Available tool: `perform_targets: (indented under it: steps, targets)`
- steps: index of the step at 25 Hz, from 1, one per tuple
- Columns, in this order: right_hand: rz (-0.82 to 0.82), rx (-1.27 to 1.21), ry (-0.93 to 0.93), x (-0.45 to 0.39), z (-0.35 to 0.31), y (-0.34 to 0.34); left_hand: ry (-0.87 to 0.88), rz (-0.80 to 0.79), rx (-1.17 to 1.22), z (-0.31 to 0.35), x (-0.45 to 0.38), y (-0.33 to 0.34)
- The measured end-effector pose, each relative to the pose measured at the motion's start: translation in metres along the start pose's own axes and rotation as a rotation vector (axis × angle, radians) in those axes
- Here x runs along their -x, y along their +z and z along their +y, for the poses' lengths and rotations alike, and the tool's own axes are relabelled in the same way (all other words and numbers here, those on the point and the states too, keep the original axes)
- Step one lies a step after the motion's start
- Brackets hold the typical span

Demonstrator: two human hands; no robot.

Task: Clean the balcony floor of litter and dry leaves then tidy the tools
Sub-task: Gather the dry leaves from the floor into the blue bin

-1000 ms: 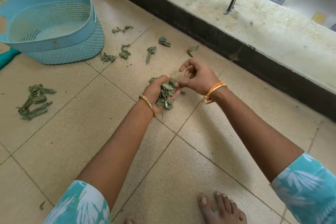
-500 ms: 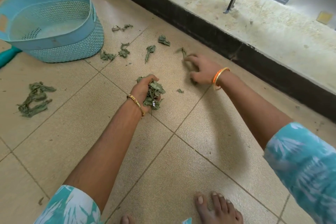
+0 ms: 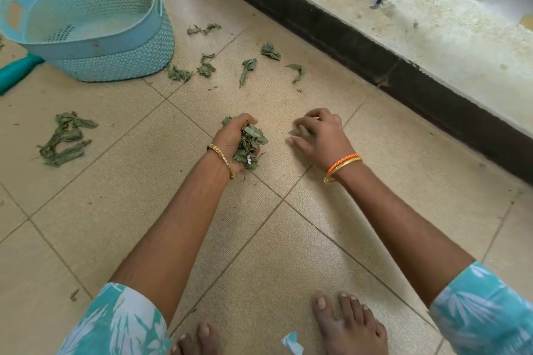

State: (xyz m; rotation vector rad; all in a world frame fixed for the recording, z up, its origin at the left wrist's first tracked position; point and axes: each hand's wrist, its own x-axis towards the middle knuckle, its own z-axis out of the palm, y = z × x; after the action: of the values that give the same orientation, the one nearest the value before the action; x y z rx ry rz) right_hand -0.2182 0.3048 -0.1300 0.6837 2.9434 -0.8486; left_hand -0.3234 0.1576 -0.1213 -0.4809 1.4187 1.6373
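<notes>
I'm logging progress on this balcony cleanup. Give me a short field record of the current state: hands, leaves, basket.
left hand: grips a bunch of dry leaves
right hand: fingers curled on a small leaf at the floor
basket: blue, upright, far left, no leaves visible inside
loose leaves: several scattered between basket and hands
leaf clump: lies apart at left
paper scrap: beside the feet

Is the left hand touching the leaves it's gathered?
Touching. The head view shows the left hand with fingers curled round a bunch of leaves, which sticks out of its grip.
</notes>
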Motion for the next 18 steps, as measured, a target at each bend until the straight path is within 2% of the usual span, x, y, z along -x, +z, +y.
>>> perform_targets:
  steps: [3, 7, 9, 11, 13, 15, 18]
  targets:
    - [0.08, 0.06, -0.144, 0.012, -0.01, 0.021, -0.01, 0.005, 0.013, -0.004, 0.003, -0.001]
    - [0.075, 0.185, -0.241, 0.005, -0.015, 0.022, -0.016, 0.0, 0.026, 0.0, 0.005, 0.0]
    - [0.141, 0.06, -0.169, -0.014, -0.013, 0.006, -0.022, -0.006, 0.044, 0.003, 0.006, -0.002]
    - [0.237, -0.066, -0.012, -0.048, -0.007, -0.016, -0.028, -0.007, 0.072, 0.006, 0.007, -0.004]
    - [0.265, -0.057, 0.053, -0.081, -0.001, -0.035, -0.035, -0.018, 0.089, 0.007, 0.008, -0.006]
    - [0.184, 0.053, -0.022, -0.102, 0.0, -0.043, -0.04, -0.025, 0.092, 0.007, 0.009, -0.007]
    - [-0.111, 0.208, -0.196, -0.105, -0.001, -0.04, -0.048, -0.033, 0.1, 0.005, 0.01, -0.008]
